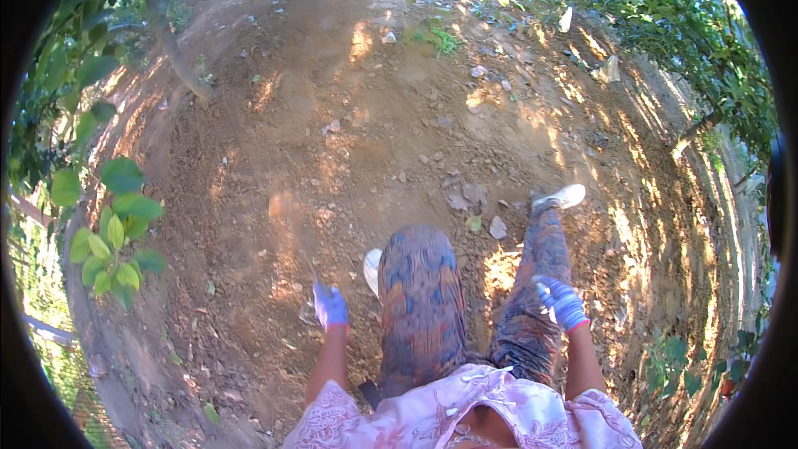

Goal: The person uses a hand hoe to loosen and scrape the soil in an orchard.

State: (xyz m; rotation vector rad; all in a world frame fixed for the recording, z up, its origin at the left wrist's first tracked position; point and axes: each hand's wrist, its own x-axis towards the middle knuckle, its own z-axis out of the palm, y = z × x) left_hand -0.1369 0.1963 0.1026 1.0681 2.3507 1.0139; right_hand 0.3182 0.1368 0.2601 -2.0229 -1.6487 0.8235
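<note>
My left hand, in a light purple-blue glove, is closed around a small thin tool whose kind I cannot tell; its narrow end points up and away over the bare soil. My right hand, in a striped blue and white glove with a red cuff edge, hangs beside my right thigh in patterned trousers. Its fingers are partly curled, and whether something small and white lies in them is unclear. Both hands are apart, on either side of my legs. White shoes show on the ground.
Brown soil with dry leaves and small clods lies ahead. A slim tree trunk stands at the upper left, and a leafy branch hangs at the left. Pale bags and green bushes are at the upper right.
</note>
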